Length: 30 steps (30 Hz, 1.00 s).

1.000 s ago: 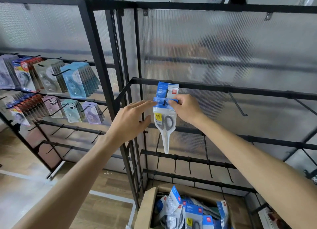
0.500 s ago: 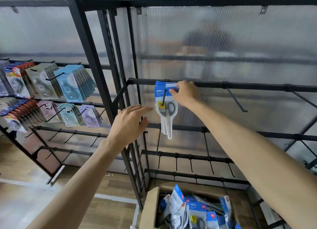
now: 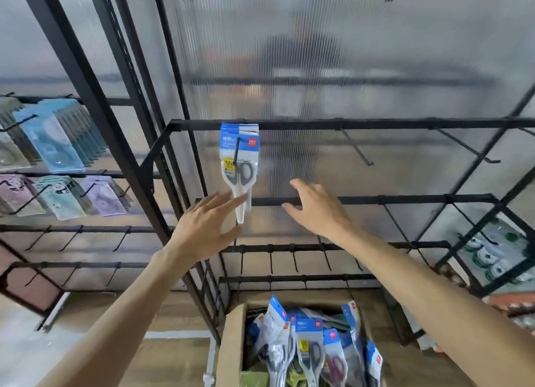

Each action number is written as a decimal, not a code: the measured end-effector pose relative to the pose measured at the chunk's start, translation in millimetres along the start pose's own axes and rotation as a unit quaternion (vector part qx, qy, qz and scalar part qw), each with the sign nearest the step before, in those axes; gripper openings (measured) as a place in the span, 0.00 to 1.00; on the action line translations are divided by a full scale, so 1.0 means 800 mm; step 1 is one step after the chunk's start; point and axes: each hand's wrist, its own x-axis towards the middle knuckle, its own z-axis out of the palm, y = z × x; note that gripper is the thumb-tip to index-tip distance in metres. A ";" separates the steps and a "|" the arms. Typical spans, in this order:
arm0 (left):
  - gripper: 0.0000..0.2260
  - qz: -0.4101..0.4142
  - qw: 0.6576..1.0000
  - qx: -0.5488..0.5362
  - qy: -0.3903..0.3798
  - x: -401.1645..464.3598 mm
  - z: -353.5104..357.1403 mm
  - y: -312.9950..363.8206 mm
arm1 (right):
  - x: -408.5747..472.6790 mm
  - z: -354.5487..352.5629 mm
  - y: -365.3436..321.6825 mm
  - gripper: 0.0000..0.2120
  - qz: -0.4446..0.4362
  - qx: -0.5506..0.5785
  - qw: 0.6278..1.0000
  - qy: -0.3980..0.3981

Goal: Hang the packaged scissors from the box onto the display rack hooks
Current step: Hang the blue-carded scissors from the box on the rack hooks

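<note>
Hidden or unclear: the ribbed translucent plastic back panel (image 3: pixel 362 68) blurs whatever stands behind it into dark smears; the open brown cardboard box (image 3: pixel 231 346) is cut off by the lower edge, its contents a jumble of overlapping blue-topped scissor packs (image 3: pixel 307 337) that cannot be counted; the blue, pink and purple carded goods (image 3: pixel 55 143) on the neighbouring rack at left run out of view; round green-and-white items at far right are too blurred to identify. Task item: several clear plastic packages of grey-handled scissors with blue header cards (image 3: pixel 239 157), stacked one behind another on a black wire hook (image 3: pixel 238 152) at the left end of a horizontal bar of the black metal display rack (image 3: pixel 376 124) — how many packs lie behind the front one cannot be told. Long axis vertical; header card uppermost, handles in the middle, blade tips pointing straight down. Left hand (image 3: pixel 205 230): fingers straight and spread, holding nothing, fingertips overlapping the lower tip of the pack in view — contact cannot be confirmed. Right hand (image 3: pixel 315 210): fingers relaxed and apart, holding nothing, to the right of the pack and clear of it, in front of the next bar down.
</note>
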 end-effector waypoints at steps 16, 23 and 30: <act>0.31 0.007 0.955 -0.077 -0.285 -0.139 0.277 0.094 | -0.314 0.193 0.141 0.35 0.161 0.011 0.959 -0.233; 0.32 -0.037 0.915 -0.097 -0.389 -0.160 0.354 0.129 | -0.365 0.233 0.159 0.29 0.176 0.050 0.946 -0.268; 0.35 -0.041 0.900 -0.049 -0.431 -0.110 0.417 0.153 | -0.392 0.249 0.176 0.33 0.203 0.059 0.935 -0.284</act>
